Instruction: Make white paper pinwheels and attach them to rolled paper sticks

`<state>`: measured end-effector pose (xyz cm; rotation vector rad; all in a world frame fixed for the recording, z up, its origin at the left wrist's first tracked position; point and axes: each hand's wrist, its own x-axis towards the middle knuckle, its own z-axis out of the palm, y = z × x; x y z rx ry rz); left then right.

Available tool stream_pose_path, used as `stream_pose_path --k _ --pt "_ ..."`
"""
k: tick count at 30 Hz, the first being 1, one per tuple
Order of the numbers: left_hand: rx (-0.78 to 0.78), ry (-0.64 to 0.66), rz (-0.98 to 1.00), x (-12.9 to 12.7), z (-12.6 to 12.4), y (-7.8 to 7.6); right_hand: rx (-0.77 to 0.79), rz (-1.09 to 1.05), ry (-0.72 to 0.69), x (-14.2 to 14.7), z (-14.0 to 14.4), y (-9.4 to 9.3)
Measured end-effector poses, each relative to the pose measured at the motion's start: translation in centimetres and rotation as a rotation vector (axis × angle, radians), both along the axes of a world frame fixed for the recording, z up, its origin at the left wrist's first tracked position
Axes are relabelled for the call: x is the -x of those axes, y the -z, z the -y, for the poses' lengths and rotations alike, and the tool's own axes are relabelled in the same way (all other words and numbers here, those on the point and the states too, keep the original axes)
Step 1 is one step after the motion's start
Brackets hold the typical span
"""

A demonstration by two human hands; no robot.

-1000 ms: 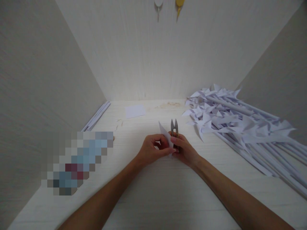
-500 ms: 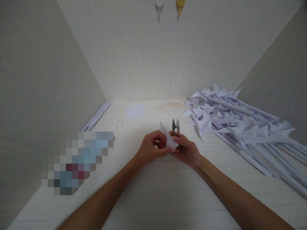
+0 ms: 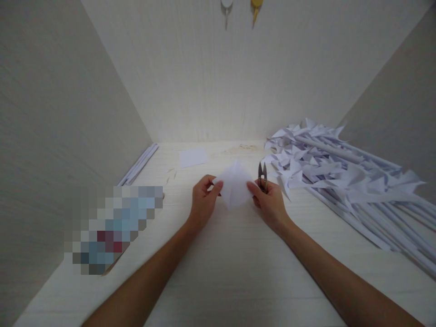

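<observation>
head view, hands: left hand pinching the left corner of the paper square between thumb and forefinger; right hand pinching the right corner with thumb and forefinger while the other fingers curl round the thread snips.
head view, paper: held just above the table between the 2 hands, opened out like a diamond, 1 point up and 1 point down, faint creases across it.
head view, snips: blades pointing up and away, handle tucked in the right palm, just beside the paper's right corner.
handling, paper: probably very light, thin and floppy; easily torn or creased; best held at opposite corners with a gentle pinch, as here.
handling, snips: likely small, stiff and sharp at the tips; safest gripped by the handle.
surface: pale wood-grain tabletop, smooth, a few small scraps near the back.
room: pale panels on 3 sides; heap of folded paper pinwheels on rolled sticks to the right; 1 small spare sheet further back; stack of paper strips along the left wall; 2 hooks high on the back wall; blurred patch on the left.
</observation>
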<state>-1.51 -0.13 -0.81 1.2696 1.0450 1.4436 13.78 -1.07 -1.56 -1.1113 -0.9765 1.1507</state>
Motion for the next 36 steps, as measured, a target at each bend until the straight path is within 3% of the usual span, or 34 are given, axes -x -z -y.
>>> stream_pose_path --k 3,7,13,19,24,30,36 --pt "0.083 -0.036 0.191 0.7 -0.8 0.0 0.052 -0.046 0.061 -0.4 -0.3 -0.4" --pt "0.261 0.074 0.367 1.2 -1.2 -0.3 0.120 -0.195 -0.009 -0.1 -0.3 -0.9" --pt "0.406 0.204 0.447 1.7 -1.4 -1.0 0.113 -0.331 -0.105 0.1 0.0 -1.1" --pt "0.411 0.146 0.484 1.0 -1.0 -0.5 0.112 -0.330 -0.070 0.7 0.3 -0.9" --pt "0.369 0.204 0.351 -0.5 0.0 0.2 0.098 -0.374 0.012 0.7 0.2 -0.8" --pt "0.348 0.286 -0.008 0.0 0.4 0.6 0.189 -0.366 -0.105 0.2 0.2 -1.4" --pt "0.282 0.278 -0.167 0.4 0.1 0.1 0.208 -0.393 -0.111 -0.2 0.0 -1.7"
